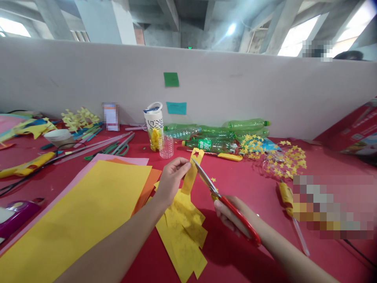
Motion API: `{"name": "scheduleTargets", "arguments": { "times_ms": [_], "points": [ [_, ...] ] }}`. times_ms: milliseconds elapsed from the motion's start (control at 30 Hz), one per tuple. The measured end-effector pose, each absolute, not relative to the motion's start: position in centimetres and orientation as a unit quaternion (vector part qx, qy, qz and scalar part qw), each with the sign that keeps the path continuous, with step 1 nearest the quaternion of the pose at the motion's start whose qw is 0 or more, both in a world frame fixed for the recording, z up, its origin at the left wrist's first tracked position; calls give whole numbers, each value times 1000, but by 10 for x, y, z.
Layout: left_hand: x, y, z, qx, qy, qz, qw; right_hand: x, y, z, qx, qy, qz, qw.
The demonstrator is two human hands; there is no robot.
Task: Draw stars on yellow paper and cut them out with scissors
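Between thumb and fingers, my left hand (173,177) pinches a narrow yellow paper strip (190,179) that has a star-shaped cutout near its upper end. My right hand (231,214) grips a pair of red-handled scissors (216,192) by the handles. The blade tips point up and left, close to the strip's edge; whether they touch it I cannot tell. Beneath both hands lies a pile of yellow paper pieces (185,236) with faint drawn lines. A small yellow star (213,179) rests on the red table just beyond the blades.
Yellow, orange and pink sheets (88,212) spread at left. Green plastic bottles (218,135) lie along the white partition (123,78). Yellow star sprays (282,159) and a glue gun (287,198) are at right. A clear cup (166,147) and green scissors (120,149) stand farther back.
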State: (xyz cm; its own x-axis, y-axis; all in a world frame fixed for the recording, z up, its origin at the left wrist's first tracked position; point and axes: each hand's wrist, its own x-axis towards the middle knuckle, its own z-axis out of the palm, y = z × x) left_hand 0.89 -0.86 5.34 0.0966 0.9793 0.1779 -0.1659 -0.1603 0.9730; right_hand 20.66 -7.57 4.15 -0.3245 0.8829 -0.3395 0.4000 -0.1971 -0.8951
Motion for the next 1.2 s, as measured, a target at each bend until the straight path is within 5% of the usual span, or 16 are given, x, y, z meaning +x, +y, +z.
{"name": "scheduleTargets", "arguments": {
  "times_ms": [1200],
  "points": [
    [1,-3,57,576,373,533,495,203,-78,50,-539,-583,574,200]
  ]
}}
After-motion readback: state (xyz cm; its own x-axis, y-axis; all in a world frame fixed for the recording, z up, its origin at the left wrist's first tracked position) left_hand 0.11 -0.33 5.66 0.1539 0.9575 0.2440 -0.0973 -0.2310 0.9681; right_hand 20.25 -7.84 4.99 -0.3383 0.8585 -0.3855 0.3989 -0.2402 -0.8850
